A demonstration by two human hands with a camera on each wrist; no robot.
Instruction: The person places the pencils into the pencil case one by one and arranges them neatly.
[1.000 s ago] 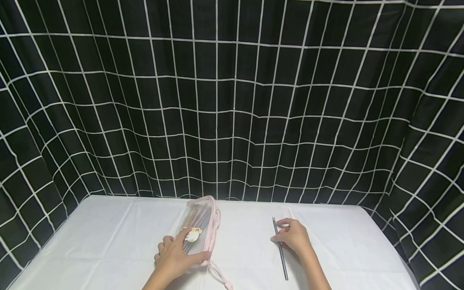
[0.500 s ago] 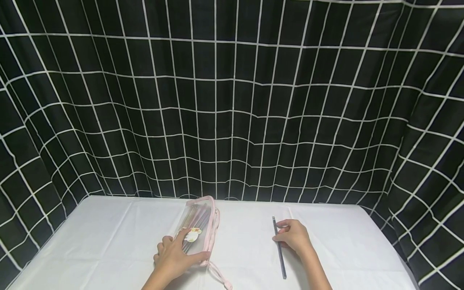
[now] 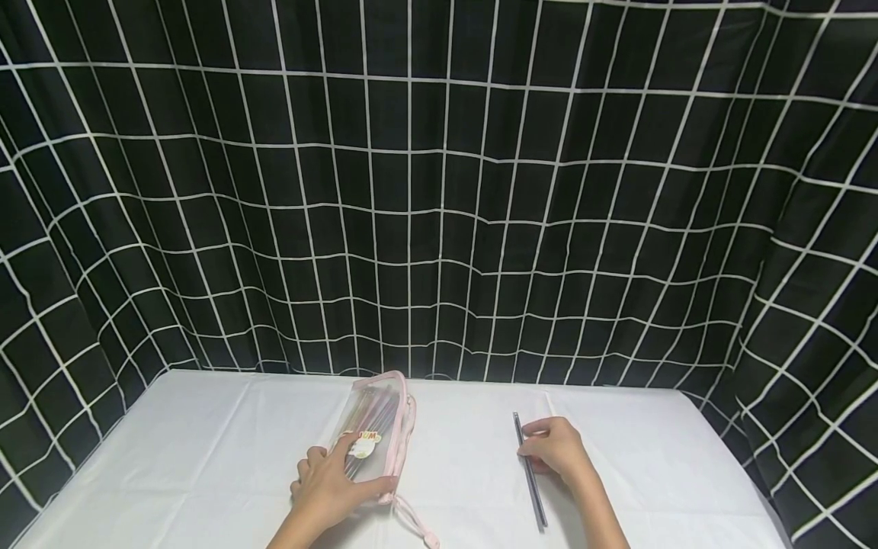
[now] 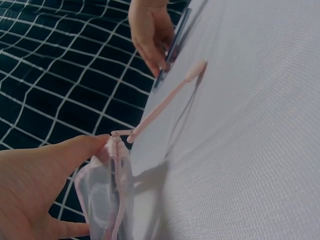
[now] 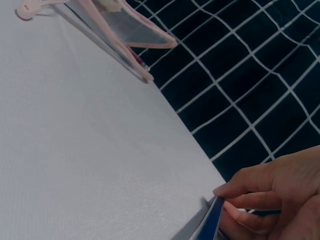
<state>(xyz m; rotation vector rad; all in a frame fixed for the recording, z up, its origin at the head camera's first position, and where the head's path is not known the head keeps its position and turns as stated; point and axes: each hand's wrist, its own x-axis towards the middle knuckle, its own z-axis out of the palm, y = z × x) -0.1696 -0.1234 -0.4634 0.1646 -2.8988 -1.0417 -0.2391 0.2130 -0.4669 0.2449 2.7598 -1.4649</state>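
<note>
A clear mesh pencil case (image 3: 382,450) with pink trim, a white cartoon patch and several slim sticks inside stands at the middle left. My left hand (image 3: 328,484) grips its near end, with the thumb by the zip end and the fingers across the side. From the zip a pink pull strap (image 4: 160,107) trails onto the table. To the right, my right hand (image 3: 557,450) pinches a slim, straight dark blue stick (image 3: 533,488) between thumb and fingers, its length running away from me. Flat blue faces show on the stick (image 5: 212,220) in the right wrist view.
A white cloth covers the table (image 3: 206,442). Behind and on both sides hangs a black curtain (image 3: 439,229) with a white grid, close to the table's far edge.
The stick has turned slightly in my right hand, its near end shifting left and then back right. My left hand and the pencil case have stayed in place.
</note>
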